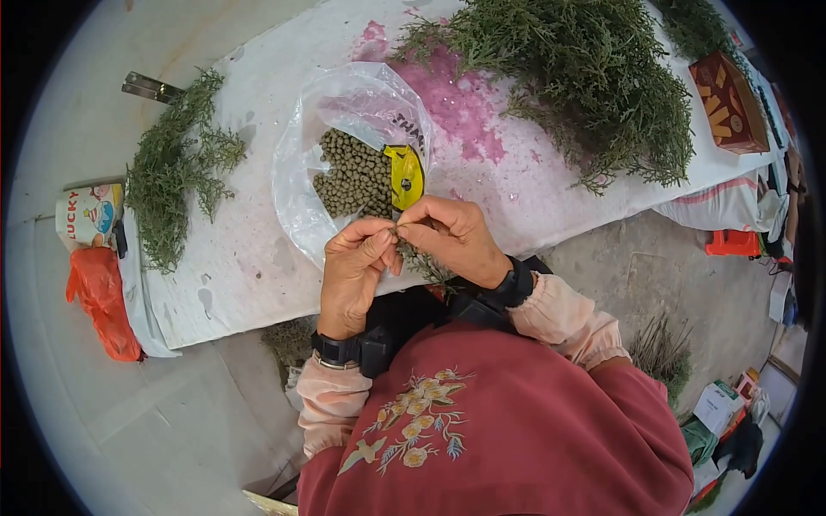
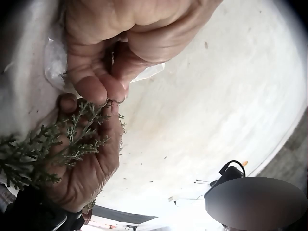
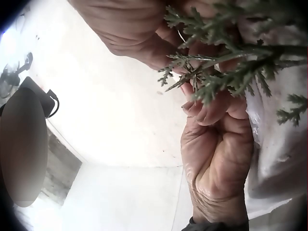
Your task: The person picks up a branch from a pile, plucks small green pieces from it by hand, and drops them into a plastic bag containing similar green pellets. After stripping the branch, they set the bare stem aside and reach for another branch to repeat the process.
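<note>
Both hands meet fingertip to fingertip at the near side of an open clear bag [image 1: 297, 185] of brown-green pellets [image 1: 353, 176]. A leafy green sprig [image 1: 423, 265] hangs under the right hand [image 1: 460, 241], whose thumb and fingers pinch its stem end. The left hand [image 1: 351, 279] pinches at that same end, its thumb against the index finger. In the left wrist view the sprig [image 2: 77, 144] spreads across the right palm [image 2: 91, 166], below the left fingers [image 2: 94, 89]. Sprig leaves [image 3: 216, 72] partly cover the fingertips in the right wrist view; what lies between them is too small to tell.
A large pile of green branches [image 1: 594, 86] lies at the table's back right, beside a red box [image 1: 730, 103]. More branches [image 1: 176, 163] lie on the left, near a red plastic bag [image 1: 103, 301]. Pink stains [image 1: 460, 103] mark the white table. Cut stems [image 1: 661, 353] are on the floor.
</note>
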{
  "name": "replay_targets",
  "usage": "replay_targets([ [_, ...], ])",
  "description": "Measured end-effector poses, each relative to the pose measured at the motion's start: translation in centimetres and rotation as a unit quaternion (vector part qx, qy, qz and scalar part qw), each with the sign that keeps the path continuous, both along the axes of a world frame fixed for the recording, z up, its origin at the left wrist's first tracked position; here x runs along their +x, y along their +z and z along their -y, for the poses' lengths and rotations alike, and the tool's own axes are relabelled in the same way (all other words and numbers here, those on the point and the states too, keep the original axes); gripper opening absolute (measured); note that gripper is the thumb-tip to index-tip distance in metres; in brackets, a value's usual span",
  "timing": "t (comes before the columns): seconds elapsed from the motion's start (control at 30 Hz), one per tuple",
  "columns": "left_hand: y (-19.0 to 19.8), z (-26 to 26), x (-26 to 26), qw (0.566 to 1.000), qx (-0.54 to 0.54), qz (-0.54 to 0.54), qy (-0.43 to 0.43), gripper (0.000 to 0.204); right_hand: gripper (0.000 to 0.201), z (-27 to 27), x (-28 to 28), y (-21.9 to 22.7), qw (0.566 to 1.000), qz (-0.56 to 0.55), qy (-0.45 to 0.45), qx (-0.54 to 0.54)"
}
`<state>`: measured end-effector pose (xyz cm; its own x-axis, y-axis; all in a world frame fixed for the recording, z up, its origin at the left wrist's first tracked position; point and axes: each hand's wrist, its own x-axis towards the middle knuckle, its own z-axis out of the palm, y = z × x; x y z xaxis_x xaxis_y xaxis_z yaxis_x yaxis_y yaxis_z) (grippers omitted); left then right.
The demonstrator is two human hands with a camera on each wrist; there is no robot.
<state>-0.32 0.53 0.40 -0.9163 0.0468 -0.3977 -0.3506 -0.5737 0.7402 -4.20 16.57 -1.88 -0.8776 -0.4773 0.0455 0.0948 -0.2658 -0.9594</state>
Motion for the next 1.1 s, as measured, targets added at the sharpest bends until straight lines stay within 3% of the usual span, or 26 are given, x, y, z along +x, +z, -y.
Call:
replay_targets([
  [0.1, 0.1, -0.1, 0.0, 1.0, -0.002, 0.0, 0.008, 0.01, 0.005, 0.1, -0.1, 0.3, 1.0, 0.003, -0.01, -0.017],
  [0.33, 0.0, -0.2, 0.0, 1.0, -0.003, -0.001, 0.02, 0.011, 0.006, -0.5, 0.0, 1.3, 0.996, -0.046, -0.012, 0.079],
  [1.1, -0.1, 0.1, -0.1, 1.0, -0.015, -0.008, -0.013, 0.011, 0.006, -0.3, -0.1, 1.4, 0.999, -0.047, -0.004, 0.019],
])
